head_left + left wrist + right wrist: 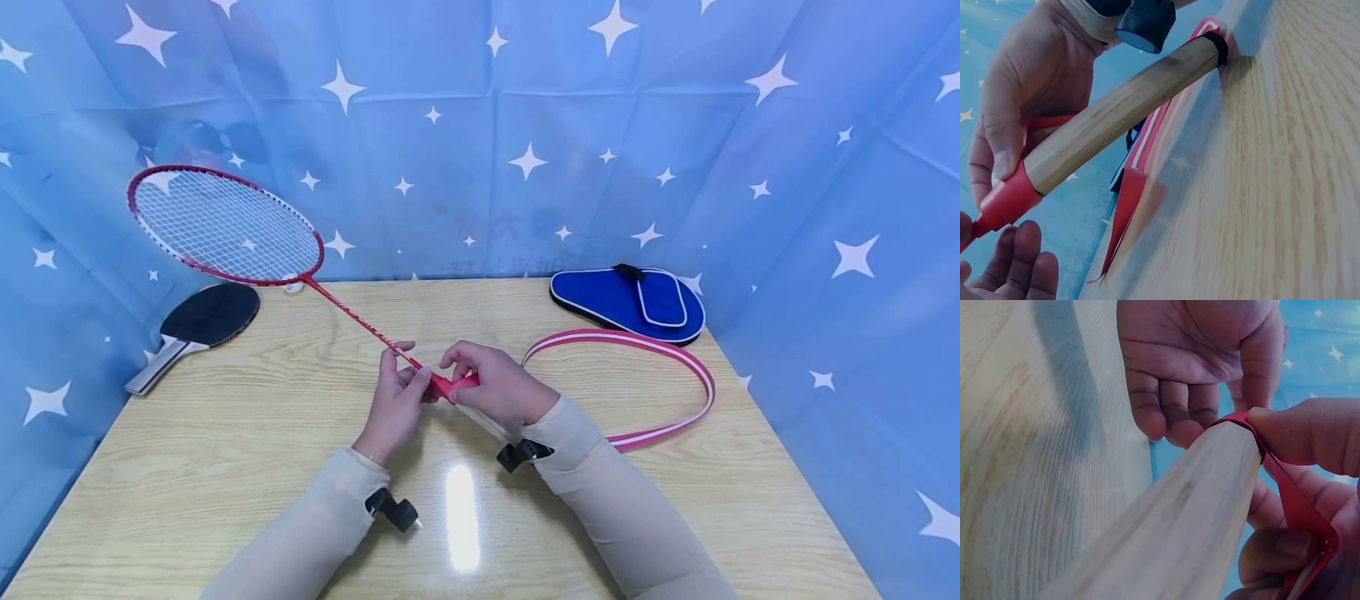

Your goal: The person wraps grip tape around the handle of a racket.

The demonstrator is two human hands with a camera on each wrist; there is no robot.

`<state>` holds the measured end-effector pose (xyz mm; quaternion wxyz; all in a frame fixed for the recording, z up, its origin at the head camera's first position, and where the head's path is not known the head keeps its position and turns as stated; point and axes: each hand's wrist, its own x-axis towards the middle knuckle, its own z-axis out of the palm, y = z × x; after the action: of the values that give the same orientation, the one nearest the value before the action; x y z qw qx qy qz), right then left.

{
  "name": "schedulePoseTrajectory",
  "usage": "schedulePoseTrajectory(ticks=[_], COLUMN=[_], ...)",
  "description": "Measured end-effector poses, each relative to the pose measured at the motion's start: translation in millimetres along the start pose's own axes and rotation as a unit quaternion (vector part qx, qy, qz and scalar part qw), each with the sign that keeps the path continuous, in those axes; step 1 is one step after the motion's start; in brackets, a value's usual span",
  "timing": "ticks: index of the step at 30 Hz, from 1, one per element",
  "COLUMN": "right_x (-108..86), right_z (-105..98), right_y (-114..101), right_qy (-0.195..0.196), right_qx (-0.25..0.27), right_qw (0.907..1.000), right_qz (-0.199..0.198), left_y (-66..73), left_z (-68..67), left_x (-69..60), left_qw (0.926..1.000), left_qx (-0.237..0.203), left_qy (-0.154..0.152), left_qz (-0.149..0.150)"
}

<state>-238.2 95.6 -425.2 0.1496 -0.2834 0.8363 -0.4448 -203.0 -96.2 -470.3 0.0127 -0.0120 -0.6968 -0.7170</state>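
Note:
A red badminton racket (352, 315) is held above the table, its strung head tilted up to the left. My left hand (392, 404) grips it where the shaft meets the handle. In the left wrist view the handle (1122, 109) is bare wood with a black band at its butt end. Red grip tape (1011, 197) lies around the handle's top end. My right hand (501, 385) pinches this tape there, its thumb pressing at the wrapped edge in the right wrist view. The tape's long tail (701, 371), red with a white stripe, loops over the table to the right.
A black table tennis bat (213, 315) lies at the table's left edge. At the back right sits a blue bat case (607, 296) with white piping. A small white object (293, 287) shows behind the racket's throat. Blue star-patterned curtains (450, 125) enclose the wooden table (247, 442).

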Motion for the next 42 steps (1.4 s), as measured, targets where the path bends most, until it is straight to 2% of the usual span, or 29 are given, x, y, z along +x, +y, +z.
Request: schedulePoseTrajectory(ticks=[7,24,32,42], right_x=[0.1,-1.3,-0.8,-1.1], right_z=[0.1,-5.1,-2.6,-1.2], right_y=[0.8,-3.2,-1.9,-2.6], right_qy=[0.004,-0.029,-0.011,-0.004], right_qx=[-0.004,0.008,0.014,0.012], right_qw=[1.0,0.9995,0.9997,0.9999], right_qz=[0.001,0.006,0.014,0.005], left_y=[2.6,3.2,2.0,3.7], left_z=[2.3,3.5,1.9,3.8], left_x=[-3.3,-2.6,-2.4,-6.7], left_qw=[0.9994,0.9995,0.9993,0.9983], left_qx=[-0.01,-0.012,-0.017,-0.026], left_qy=[-0.023,-0.024,-0.033,-0.051], left_qz=[-0.023,-0.014,-0.01,-0.011])
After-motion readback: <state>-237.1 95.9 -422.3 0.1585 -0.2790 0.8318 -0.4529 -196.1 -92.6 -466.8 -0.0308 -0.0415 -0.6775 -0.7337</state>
